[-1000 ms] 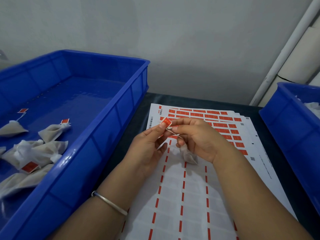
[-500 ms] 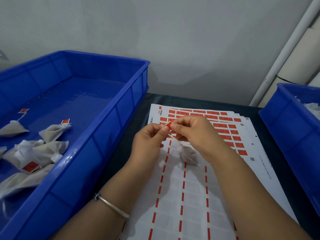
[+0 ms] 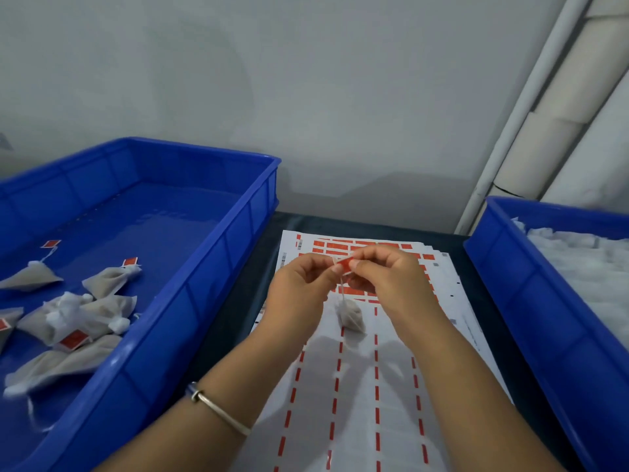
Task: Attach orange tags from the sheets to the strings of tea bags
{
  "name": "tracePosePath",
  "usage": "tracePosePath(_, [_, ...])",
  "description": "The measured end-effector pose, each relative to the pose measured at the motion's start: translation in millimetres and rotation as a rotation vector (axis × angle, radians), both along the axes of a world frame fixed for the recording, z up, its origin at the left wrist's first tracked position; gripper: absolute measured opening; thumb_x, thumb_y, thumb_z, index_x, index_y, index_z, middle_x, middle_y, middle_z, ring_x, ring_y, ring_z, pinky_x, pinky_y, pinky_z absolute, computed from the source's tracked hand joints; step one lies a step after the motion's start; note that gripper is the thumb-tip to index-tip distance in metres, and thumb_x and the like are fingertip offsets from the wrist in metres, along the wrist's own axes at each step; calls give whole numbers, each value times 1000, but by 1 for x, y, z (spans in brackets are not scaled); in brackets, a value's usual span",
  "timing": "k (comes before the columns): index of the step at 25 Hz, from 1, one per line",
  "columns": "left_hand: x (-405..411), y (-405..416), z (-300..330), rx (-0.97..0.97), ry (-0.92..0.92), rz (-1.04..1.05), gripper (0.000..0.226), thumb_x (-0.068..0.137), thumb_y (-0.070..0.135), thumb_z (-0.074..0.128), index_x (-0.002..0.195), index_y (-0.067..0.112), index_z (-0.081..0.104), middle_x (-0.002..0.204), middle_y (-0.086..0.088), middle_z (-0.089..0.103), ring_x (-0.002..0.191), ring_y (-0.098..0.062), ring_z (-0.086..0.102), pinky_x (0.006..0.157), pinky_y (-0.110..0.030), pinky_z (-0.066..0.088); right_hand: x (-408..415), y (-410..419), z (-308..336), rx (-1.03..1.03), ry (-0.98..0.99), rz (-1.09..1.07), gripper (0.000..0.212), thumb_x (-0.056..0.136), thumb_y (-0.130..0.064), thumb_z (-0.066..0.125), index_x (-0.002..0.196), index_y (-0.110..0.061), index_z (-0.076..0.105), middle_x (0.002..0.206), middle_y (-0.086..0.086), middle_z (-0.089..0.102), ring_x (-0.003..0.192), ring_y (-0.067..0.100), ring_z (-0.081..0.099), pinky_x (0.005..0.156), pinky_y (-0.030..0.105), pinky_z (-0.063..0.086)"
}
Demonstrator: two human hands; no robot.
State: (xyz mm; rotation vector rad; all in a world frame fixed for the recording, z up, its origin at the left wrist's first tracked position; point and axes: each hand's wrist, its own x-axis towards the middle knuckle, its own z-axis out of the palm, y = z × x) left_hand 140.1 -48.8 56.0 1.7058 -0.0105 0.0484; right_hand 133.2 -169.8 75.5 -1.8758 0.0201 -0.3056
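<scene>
Background: pale grey wall (image 3: 340,97), with white pipes (image 3: 531,114) slanting up at the right.
Surface: dark tabletop (image 3: 235,301), on which a stack of tag sheets (image 3: 367,386) is laid between two bins.
Left bin: blue tray (image 3: 190,301) in which tagged tea bags (image 3: 78,315) are scattered toward its near left part.
Right bin: blue crate (image 3: 544,318) filled with white material that cannot be made out clearly.
Left hand (image 3: 299,291): fingers are curled, and one end of the orange tag (image 3: 344,264) is pinched between thumb and forefinger; a metal bangle (image 3: 218,408) is worn at the wrist.
Right hand (image 3: 391,284): fingers are curled, and the other end of the same tag is pinched.
Tea bag (image 3: 350,315): hung by its string (image 3: 341,287) below the tag, just above the sheets; contact with the paper cannot be told.
Sheets: orange tags are left only at the far end.
</scene>
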Motion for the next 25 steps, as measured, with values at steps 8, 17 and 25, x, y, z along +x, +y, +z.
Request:
tracePosePath(8, [-21,42,93,75,-298,121,10,88,26,62,78,29,61,68,11,67,63,2,64,55,-12,51,-57,-7,-1,104,96,-143,7,91,-29,59,88,-35,62,83,-13,68,71,14,68,69,25,58])
tracePosePath(17, [-22,164,145,164,-422,481,20,89,13,56,72,25,55,67,4,64,74,-16,68,75,-39,55,-113,19,-63,-790,478,339,48,93,-49,47,139,-37,39,152,-17,26,140,12,28,113,36,24])
tracePosePath(25, [-24,195,93,766,-151,542,21,89,13,54,104,4,66,95,-10,67,84,-27,60,73,-34,47,-105,-21,-74,-936,476,201,58,94,-54,39,147,-34,25,158,-12,12,145,17,15,115,41,19])
